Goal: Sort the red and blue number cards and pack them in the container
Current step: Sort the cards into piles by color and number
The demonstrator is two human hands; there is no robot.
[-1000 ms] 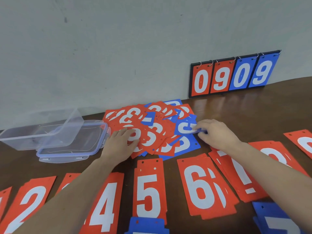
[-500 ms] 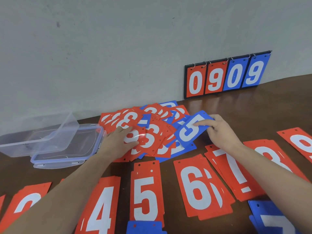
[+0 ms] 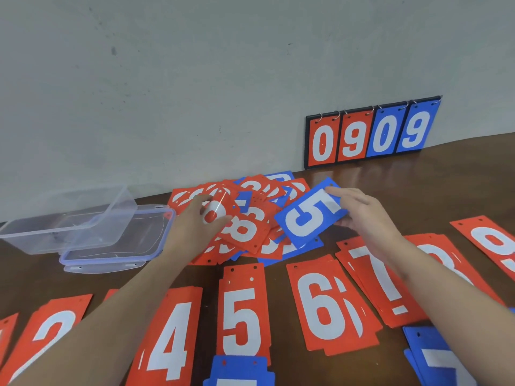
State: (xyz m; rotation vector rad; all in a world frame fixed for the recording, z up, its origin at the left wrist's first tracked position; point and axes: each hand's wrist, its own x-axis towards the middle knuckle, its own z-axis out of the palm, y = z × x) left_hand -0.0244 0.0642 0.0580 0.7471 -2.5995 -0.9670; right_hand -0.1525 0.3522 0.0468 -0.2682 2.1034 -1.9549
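Note:
A mixed pile of red and blue number cards (image 3: 259, 215) lies in the middle of the brown table. My right hand (image 3: 359, 215) pinches a blue 5 card (image 3: 306, 215) by its right end and holds it lifted above the pile. My left hand (image 3: 195, 224) grips a red 8 card (image 3: 237, 229) at the pile's left side, raised off the heap. Sorted red stacks lie in a row near me: 2 (image 3: 53, 332), 4 (image 3: 172, 338), 5 (image 3: 245, 310), 6 (image 3: 326, 305), 7 (image 3: 381, 282). A clear plastic container (image 3: 69, 218) sits at the left.
The container's lid (image 3: 117, 246) lies under its right side. A scoreboard stand reading 0909 (image 3: 370, 135) leans on the wall at the back. Blue stacks sit at the front edge (image 3: 239, 371) and front right (image 3: 434, 358). More red cards (image 3: 493, 240) lie at the far right.
My right hand pulled the blue 5 card out of the pile and lifted it. My left hand went from resting flat on the pile to picking up the red 8 card.

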